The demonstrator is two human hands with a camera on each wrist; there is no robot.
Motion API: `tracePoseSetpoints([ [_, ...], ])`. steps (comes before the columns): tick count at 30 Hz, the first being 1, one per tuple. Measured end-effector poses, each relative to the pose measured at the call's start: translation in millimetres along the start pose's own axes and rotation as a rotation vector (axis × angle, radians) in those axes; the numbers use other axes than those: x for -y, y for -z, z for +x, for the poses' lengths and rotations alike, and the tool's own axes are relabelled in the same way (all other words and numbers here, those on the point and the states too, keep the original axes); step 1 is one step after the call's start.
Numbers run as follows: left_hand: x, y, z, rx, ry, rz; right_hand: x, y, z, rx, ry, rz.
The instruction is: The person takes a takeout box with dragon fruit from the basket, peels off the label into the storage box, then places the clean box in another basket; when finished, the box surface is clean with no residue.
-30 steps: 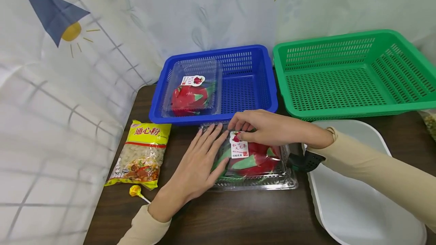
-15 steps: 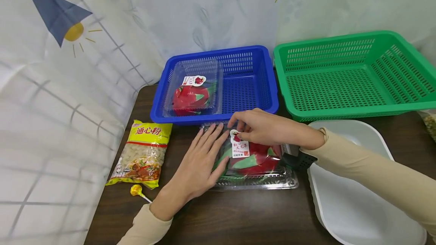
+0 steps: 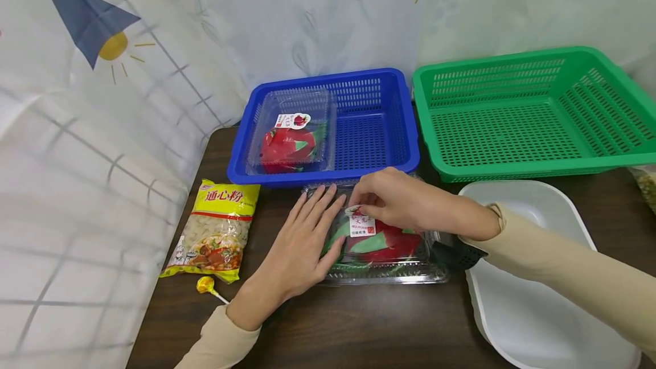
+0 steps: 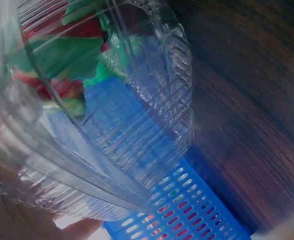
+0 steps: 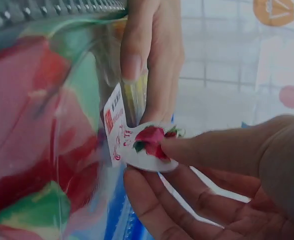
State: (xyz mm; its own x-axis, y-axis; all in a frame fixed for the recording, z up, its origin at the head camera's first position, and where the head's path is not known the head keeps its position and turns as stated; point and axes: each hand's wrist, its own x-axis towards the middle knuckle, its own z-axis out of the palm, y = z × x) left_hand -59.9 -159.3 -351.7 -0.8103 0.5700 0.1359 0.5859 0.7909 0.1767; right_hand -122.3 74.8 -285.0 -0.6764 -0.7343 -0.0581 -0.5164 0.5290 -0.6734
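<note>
A clear plastic clamshell box (image 3: 394, 275) with red and green dragon fruit (image 3: 386, 245) inside lies on the dark table. Its lid carries a white label sticker (image 3: 363, 226) with a dragon fruit picture. My right hand (image 3: 405, 201) pinches the sticker's round end between thumb and fingers; in the right wrist view that round end (image 5: 152, 148) stands bent away from the lid. My left hand (image 3: 299, 246) rests with spread, straight fingers on the box's left part. The left wrist view shows the box's ribbed side (image 4: 137, 130) close up.
Behind the box, a blue basket (image 3: 361, 176) holds another labelled dragon fruit box (image 3: 289, 135). A green basket (image 3: 512, 171) stands to its right, and a white tray (image 3: 533, 312) at front right. Left lie a pasta bag (image 3: 217, 229) and a lollipop (image 3: 206, 285).
My right hand has shifted slightly right and towards me, and the sticker's round end has lifted and bent with it. My left hand stays on the box.
</note>
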Motion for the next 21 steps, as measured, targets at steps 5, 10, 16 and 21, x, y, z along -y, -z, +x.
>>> tracePoseSetpoints([
  [5, 0.3, -0.1, -0.4, -0.019, -0.013, 0.005, 6.0, -2.7, -9.6, -0.008, 0.088, -0.008],
  [10, 0.6, -0.2, -1.0, -0.024, -0.022, 0.016, 12.2, -1.3, -20.3, -0.054, 0.174, 0.002],
  [16, 0.4, 0.5, -1.3, -0.007, -0.017, 0.012, 14.8, 4.1, -34.1, -0.118, 0.206, 0.078],
  [21, 0.3, 0.7, -1.3, -0.002, -0.013, 0.016, 13.1, 15.7, -46.8, -0.146, 0.217, 0.125],
])
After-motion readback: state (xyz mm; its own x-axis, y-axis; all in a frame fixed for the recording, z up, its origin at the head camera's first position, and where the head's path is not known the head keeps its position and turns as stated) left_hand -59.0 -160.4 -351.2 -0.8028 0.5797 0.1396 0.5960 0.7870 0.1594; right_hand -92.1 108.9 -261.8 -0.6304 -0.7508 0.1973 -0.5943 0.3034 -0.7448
